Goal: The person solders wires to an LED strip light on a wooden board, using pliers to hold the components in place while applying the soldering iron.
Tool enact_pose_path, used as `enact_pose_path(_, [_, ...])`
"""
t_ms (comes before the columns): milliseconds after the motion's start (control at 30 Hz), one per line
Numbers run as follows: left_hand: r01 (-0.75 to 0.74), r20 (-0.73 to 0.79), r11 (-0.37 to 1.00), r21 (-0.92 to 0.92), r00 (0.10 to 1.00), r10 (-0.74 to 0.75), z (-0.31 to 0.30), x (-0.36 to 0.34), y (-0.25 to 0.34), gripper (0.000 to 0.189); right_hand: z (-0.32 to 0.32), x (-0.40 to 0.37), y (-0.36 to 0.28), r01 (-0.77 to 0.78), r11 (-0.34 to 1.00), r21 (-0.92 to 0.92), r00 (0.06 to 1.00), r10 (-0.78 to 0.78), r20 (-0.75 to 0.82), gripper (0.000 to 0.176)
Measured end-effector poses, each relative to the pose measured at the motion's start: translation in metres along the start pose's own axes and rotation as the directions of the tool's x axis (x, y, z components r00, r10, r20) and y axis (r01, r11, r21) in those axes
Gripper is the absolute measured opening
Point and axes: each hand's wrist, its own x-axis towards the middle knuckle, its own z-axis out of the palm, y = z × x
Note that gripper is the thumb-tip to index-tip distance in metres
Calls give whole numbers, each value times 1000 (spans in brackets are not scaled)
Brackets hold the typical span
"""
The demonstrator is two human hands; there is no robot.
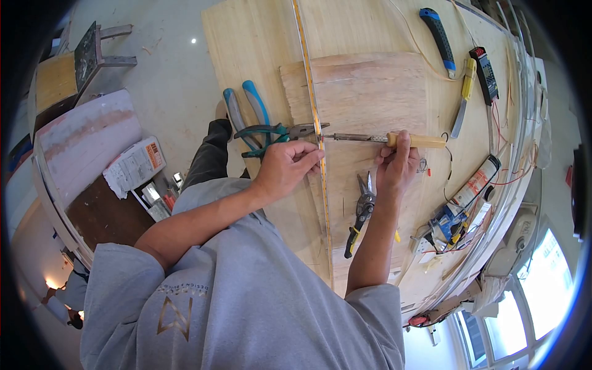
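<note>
- Head view: left hand (285, 166) fingers pinched together on LED strip (311, 92), beside green pliers (265, 131) on workbench (259, 49).
- Right hand (394, 163) clamped round soldering iron (425, 141), tip at strip.
- Likely soldering the strip; next calls for steady tip.

Workshop, plywood workbench (370, 37), pliers (271, 131), tin snips (362, 209), loose wires (512, 179) scattered about

Pliers (271, 132) left of strip (325, 209), snips (362, 209) right

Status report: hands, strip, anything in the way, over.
Left hand pinching strip. Right hand gripping soldering iron, tip at strip. Pliers nose at the same spot; snips lie clear, near right hand.
</note>
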Motion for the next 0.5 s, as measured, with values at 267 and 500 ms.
enact_pose_path(267, [33, 15, 998, -57, 999, -33, 1, -1, 4, 20, 0, 1, 2, 19, 999, 45, 1000, -20, 10, 24])
enact_pose_path(500, [49, -11, 987, -150, 999, -52, 4, -5, 8, 21, -5, 2, 4, 27, 993, 118, 999, -30, 20, 24])
